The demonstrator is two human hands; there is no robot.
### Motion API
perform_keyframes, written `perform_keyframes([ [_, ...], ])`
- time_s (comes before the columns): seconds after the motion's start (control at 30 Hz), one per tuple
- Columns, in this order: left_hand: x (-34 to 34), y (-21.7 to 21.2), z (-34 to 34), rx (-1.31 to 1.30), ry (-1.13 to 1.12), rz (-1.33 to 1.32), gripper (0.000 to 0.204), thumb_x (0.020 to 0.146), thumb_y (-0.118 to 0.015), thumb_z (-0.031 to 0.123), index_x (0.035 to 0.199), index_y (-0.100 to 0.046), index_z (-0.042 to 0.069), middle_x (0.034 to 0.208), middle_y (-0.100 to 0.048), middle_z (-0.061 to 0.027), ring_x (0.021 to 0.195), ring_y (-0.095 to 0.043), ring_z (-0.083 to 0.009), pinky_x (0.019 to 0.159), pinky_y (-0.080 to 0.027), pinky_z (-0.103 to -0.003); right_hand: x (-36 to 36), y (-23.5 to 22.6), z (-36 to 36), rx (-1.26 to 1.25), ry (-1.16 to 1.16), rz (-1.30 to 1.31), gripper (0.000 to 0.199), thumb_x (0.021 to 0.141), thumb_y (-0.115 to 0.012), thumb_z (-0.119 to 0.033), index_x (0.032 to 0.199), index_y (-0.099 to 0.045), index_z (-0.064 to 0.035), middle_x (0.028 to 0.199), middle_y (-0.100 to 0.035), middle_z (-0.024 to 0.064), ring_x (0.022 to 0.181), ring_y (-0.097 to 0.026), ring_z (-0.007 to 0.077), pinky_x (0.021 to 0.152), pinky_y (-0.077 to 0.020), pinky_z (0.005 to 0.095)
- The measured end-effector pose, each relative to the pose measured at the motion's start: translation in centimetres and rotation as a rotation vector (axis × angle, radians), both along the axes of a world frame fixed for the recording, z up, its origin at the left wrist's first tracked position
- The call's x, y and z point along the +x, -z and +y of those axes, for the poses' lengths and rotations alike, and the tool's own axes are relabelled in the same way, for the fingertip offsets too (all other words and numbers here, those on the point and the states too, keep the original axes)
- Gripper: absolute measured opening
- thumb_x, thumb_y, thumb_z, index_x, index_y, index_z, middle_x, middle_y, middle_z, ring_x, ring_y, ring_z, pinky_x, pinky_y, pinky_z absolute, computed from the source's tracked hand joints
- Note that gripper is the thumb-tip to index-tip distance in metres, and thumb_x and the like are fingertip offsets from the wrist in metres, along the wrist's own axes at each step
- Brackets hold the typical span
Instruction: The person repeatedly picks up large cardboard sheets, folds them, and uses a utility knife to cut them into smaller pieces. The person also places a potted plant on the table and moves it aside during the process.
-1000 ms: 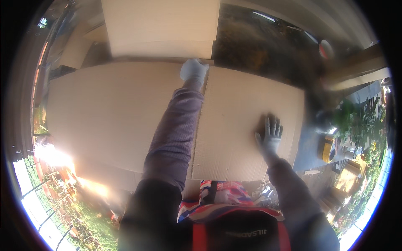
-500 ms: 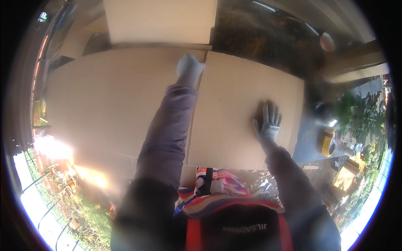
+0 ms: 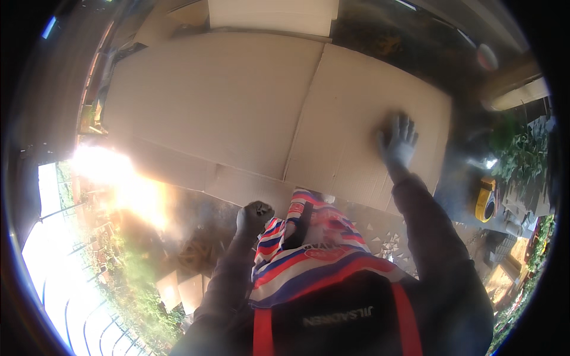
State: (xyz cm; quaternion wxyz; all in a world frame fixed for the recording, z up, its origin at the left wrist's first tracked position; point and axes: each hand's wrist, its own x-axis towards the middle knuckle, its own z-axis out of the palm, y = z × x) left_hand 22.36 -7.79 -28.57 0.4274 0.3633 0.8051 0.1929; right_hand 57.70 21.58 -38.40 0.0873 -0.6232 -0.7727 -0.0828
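**Flattened cardboard, one palm down on it**

So there's a big flattened cardboard box (image 3: 237,107) lying spread out on the ground, plain tan, with a long crease running down it a bit right of centre and a flap along its near edge. It's folded flat, so nothing is inside it. A second cardboard piece (image 3: 273,15) sits at the far edge, cut off by the top of the view.

The right hand (image 3: 398,142), in a grey glove, lies flat on the right panel of the cardboard, fingers spread wide, gripping nothing, just pressing on the surface. The left hand (image 3: 254,216), also gloved, is curled into a tight fist just off the near edge of the cardboard, not touching it. Can't tell if there's anything inside the fist.

A striped red, white and blue bag (image 3: 309,249) hangs at the person's chest and hides the ground right below it. A yellow thing (image 3: 485,199) sits off to the right, too blurry to name. Sun glare (image 3: 119,184) washes out the left side.
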Motion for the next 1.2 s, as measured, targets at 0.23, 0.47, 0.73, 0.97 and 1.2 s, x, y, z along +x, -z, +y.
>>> perform_keyframes([
  [0.23,2.4,7.3,13.1,0.071,-0.052,0.302,0.055,0.071,-0.078,0.035,0.116,-0.063,0.006,0.1,-0.069,-0.0186,0.096,-0.067,-0.0305,0.082,-0.052,-0.037,0.1,-0.7,0.2,0.024,-0.015,0.086,0.074,0.087,-0.056,-0.052,0.149,-0.032,-0.0185,0.155,-0.029,0.0105,0.143,-0.024,0.034,0.113,-0.0211,0.0534],
  [0.47,4.1,6.5,16.3,0.186,0.063,0.125,0.037,0.075,-0.074,0.036,0.09,-0.071,0.001,0.074,-0.067,-0.019,0.074,-0.068,-0.0294,0.067,-0.052,-0.04,1.3,0.9,1.5,-0.12,0.023,0.063,0.071,0.089,-0.055,-0.051,0.149,-0.032,-0.0213,0.155,-0.029,0.0099,0.143,-0.025,0.0331,0.113,-0.0222,0.0533],
  [0.73,-12.3,1.2,10.0,0.628,-0.287,-0.523,0.023,0.09,-0.064,0.007,0.11,-0.065,-0.003,0.1,-0.066,-0.0038,0.088,-0.059,-0.0131,0.08,-0.048,-0.029,5.4,-8.2,-6.0,0.182,0.521,0.433,0.061,0.089,-0.061,-0.037,0.143,-0.041,-0.016,0.142,-0.046,0.0138,0.124,-0.049,0.0356,0.102,-0.0423,0.0468],
  [0.97,-34.6,-2.3,3.4,0.435,-0.25,-0.176,0.02,0.091,-0.062,0.018,0.093,-0.068,-0.001,0.08,-0.059,0.0036,0.074,-0.049,-0.0076,0.069,-0.04,-0.025,-14.8,-7.3,-14.0,-0.731,0.153,1.822,0.032,0.094,-0.056,-0.014,0.121,-0.061,0.0021,0.099,-0.069,0.011,0.084,-0.066,0.0158,0.071,-0.052,0.027],
  [1.2,-51.5,2.6,7.2,0.22,-0.026,0.038,0.023,0.086,-0.07,0.022,0.088,-0.07,0.0,0.073,-0.061,0.0014,0.067,-0.052,-0.0098,0.063,-0.044,-0.029,-31.7,-9.8,-16.3,-0.136,0.285,0.7,0.036,0.087,-0.063,-0.026,0.119,-0.064,-0.0076,0.087,-0.069,0.0207,0.08,-0.068,0.0352,0.07,-0.0532,0.0379],
])
